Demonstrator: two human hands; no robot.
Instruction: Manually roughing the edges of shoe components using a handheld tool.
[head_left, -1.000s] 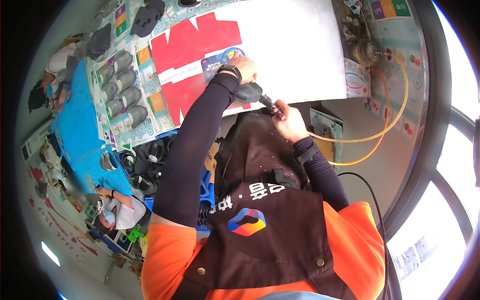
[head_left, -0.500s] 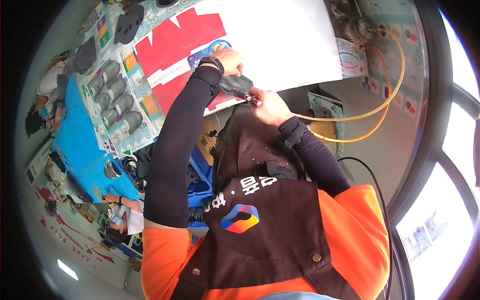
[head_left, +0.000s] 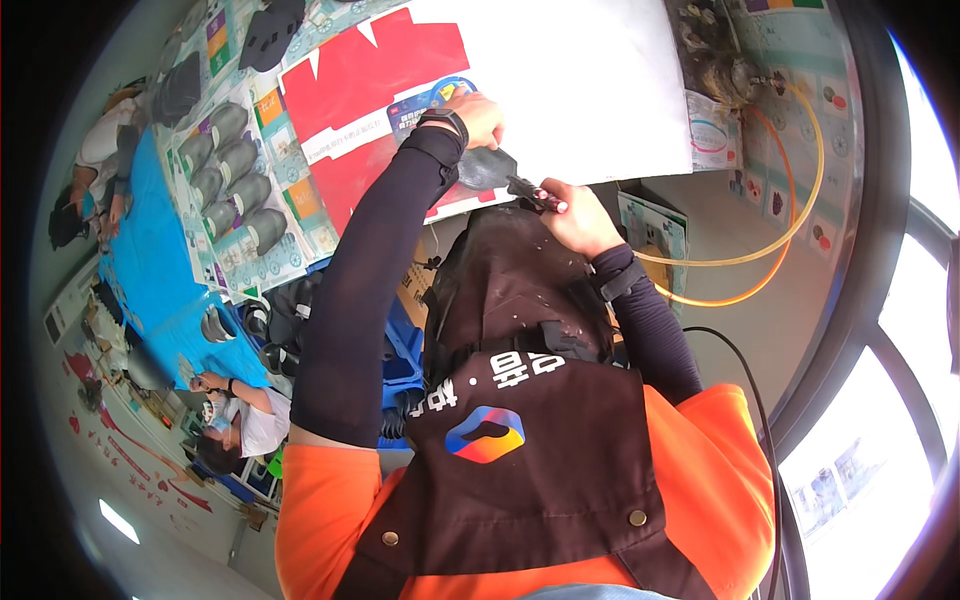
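Observation:
My left hand (head_left: pixel 482 118) is closed on the upper edge of a dark grey, smooth, rounded shell-like piece (head_left: pixel 486 170) at the front edge of the worktable. Its fingertips are partly hidden. In my right hand (head_left: pixel 582 220) is a slim dark hand tool (head_left: pixel 530 190) with reddish rings at its near end. The tool points left, its tip at the right edge of the grey piece; whether they touch is too small to tell. A yellow hose (head_left: pixel 740 258) and an orange hose run up to my right wrist.
Red-and-white printed sheets (head_left: pixel 370 70) and a broad white sheet (head_left: pixel 590 90) cover the table. Several grey rounded shells (head_left: pixel 235 185) stand in rows at left. Beyond are a blue-covered table (head_left: pixel 160 270) and two other people. Blue crates (head_left: pixel 402 350) stand below the table edge.
My right hand and the tool have shifted right, away from my left hand, showing more of the tool's front end. My left hand keeps its hold. The whole view has turned slightly.

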